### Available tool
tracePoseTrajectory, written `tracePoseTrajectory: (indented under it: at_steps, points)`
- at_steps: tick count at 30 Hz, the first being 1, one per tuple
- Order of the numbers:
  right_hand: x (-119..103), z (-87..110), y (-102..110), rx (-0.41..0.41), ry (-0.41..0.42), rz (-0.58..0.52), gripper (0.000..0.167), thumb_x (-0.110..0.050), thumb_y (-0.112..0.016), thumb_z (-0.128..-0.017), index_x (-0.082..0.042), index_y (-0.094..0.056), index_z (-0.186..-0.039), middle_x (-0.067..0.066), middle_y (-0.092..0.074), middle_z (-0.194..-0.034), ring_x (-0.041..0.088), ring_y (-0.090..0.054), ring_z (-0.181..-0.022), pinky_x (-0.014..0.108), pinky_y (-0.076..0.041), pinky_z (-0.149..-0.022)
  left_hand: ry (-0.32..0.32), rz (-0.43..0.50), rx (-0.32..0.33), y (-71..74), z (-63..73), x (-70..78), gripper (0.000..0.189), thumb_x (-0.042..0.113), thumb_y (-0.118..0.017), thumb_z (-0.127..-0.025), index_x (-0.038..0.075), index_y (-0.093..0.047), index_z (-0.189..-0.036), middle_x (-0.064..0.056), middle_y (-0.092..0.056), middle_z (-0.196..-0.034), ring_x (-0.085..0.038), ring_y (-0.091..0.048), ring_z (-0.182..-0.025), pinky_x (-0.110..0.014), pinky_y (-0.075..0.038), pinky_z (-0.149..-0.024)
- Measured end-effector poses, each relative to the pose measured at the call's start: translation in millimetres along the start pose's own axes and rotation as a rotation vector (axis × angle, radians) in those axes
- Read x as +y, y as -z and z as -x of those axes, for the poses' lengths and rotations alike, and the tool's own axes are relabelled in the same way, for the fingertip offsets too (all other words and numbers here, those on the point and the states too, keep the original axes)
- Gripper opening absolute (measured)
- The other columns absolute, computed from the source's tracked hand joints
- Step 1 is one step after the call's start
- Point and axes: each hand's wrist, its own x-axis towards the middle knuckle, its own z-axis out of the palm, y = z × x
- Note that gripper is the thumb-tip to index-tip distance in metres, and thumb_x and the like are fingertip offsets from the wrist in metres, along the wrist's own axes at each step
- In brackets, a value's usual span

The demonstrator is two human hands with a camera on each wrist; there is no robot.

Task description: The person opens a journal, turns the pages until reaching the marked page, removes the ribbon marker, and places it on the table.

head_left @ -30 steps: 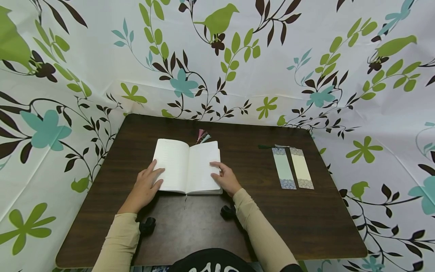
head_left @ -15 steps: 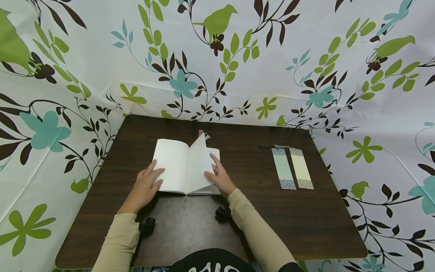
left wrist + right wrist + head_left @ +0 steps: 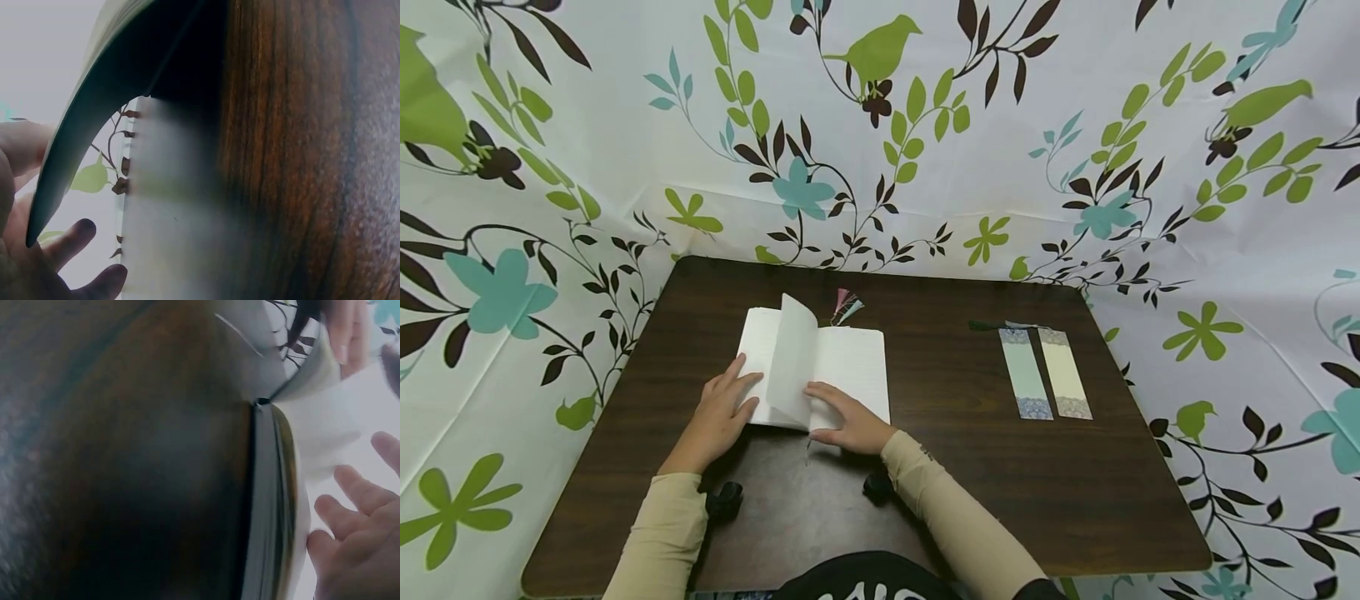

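Note:
An open notebook (image 3: 857, 367) lies on the table, with lined white pages. One lifted leaf (image 3: 792, 358) stands curved over its left side. My left hand (image 3: 718, 417) rests at the left edge, fingers spread on the page. The left wrist view shows the dark underside of the cover (image 3: 78, 131) raised beside those fingers. Near the centre fold, my right hand (image 3: 853, 423) touches the lower part of the book with extended fingers, beside the lifted leaf. A pink tassel (image 3: 842, 298) and a light blue tassel (image 3: 852, 311) stick out beyond the notebook's top edge.
To the right on the dark wooden table (image 3: 940, 500) lie a green bookmark (image 3: 1026, 375) and a cream bookmark (image 3: 1065, 375), both with tassels at the far end. A patterned curtain (image 3: 1000, 150) surrounds the table's back and sides.
My right hand has swept left from the page's right edge to the centre fold, turning a leaf over to the left. My left hand has stayed in place.

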Motion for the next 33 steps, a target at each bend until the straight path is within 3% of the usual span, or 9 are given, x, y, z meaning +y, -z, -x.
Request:
tracePoseTrajectory:
  at_steps: [4, 7, 12, 14, 17, 22, 30, 33]
  points:
    - [0.7, -2.2, -6.0, -0.031, 0.060, 0.159, 0.061, -0.026, -0.069, -0.098, -0.011, -0.045, -0.152, 0.013, -0.032, -0.162, 0.024, -0.029, -0.151, 0.046, -0.026, -0.120, -0.019, 0.041, 0.036, 0.1, -1.8, 0.2, 0.043, 0.003, -0.054, -0.102, -0.002, -0.051, -0.145, -0.017, -0.019, -0.168, -0.053, -0.022, -0.143, -0.073, -0.026, -0.107]
    - [1.5, -1.9, -8.7, -0.034, 0.074, 0.227, 0.056, -0.027, -0.068, -0.099, -0.012, -0.050, -0.150, 0.013, -0.032, -0.162, 0.023, -0.028, -0.151, 0.054, -0.022, -0.121, -0.048, 0.107, 0.076, 0.0, -4.5, 0.8, 0.041, 0.006, -0.046, -0.107, -0.005, -0.046, -0.147, -0.020, -0.025, -0.165, -0.053, -0.024, -0.144, -0.071, -0.023, -0.110]
    - [-0.4, -0.9, -11.3, -0.033, 0.065, 0.312, 0.053, -0.031, -0.066, -0.100, -0.017, -0.052, -0.150, 0.009, -0.030, -0.164, 0.021, -0.024, -0.152, 0.058, -0.022, -0.119, -0.049, 0.286, 0.126, 2.8, -6.2, 3.8, 0.050, 0.021, -0.030, -0.113, 0.003, -0.028, -0.159, -0.026, -0.029, -0.161, -0.048, -0.027, -0.146, -0.070, -0.023, -0.111]
    - [-1.3, -0.1, -12.2, -0.036, 0.052, 0.336, 0.053, -0.032, -0.065, -0.101, -0.019, -0.051, -0.150, 0.007, -0.029, -0.165, 0.022, -0.023, -0.153, 0.058, -0.021, -0.120, -0.040, 0.319, 0.131, 4.0, -5.9, 4.5, 0.051, 0.022, -0.031, -0.112, 0.007, -0.026, -0.161, -0.025, -0.028, -0.162, -0.047, -0.025, -0.147, -0.069, -0.022, -0.112]
    - [-1.8, 0.9, -13.2, -0.044, 0.035, 0.359, 0.052, -0.033, -0.063, -0.102, -0.021, -0.051, -0.151, 0.005, -0.029, -0.165, 0.023, -0.021, -0.154, 0.059, -0.020, -0.120, -0.072, 0.234, 0.136, 2.5, -8.0, 2.4, 0.048, 0.020, -0.042, -0.110, 0.004, -0.037, -0.156, -0.023, -0.029, -0.162, -0.048, -0.026, -0.147, -0.070, -0.023, -0.111]
    - [2.1, 0.8, -13.3, -0.056, 0.023, 0.345, 0.051, -0.033, -0.063, -0.102, -0.021, -0.052, -0.150, 0.001, -0.028, -0.166, 0.023, -0.020, -0.154, 0.057, -0.019, -0.121, -0.114, 0.044, 0.154, -2.8, -9.2, -4.7, 0.036, 0.011, -0.063, -0.100, -0.002, -0.061, -0.134, -0.023, -0.034, -0.160, -0.051, -0.034, -0.140, -0.071, -0.031, -0.104]
    - [13.0, 7.0, 6.4, -0.024, -0.031, 0.337, 0.051, -0.027, -0.064, -0.102, -0.013, -0.052, -0.149, 0.011, -0.033, -0.164, 0.031, -0.022, -0.153, 0.060, -0.022, -0.119, -0.119, 0.021, 0.164, -4.5, -10.0, -6.5, 0.030, 0.006, -0.070, -0.095, 0.002, -0.068, -0.124, -0.022, -0.034, -0.160, -0.051, -0.032, -0.138, -0.071, -0.032, -0.102]
    - [22.1, 13.0, 16.1, -0.024, -0.092, 0.372, 0.055, -0.027, -0.066, -0.101, -0.011, -0.049, -0.150, 0.013, -0.031, -0.164, 0.033, -0.021, -0.153, 0.061, -0.022, -0.118, -0.107, 0.021, 0.157, -4.9, -9.9, -7.2, 0.030, 0.006, -0.071, -0.094, 0.002, -0.068, -0.123, -0.022, -0.033, -0.160, -0.052, -0.031, -0.138, -0.072, -0.032, -0.102]
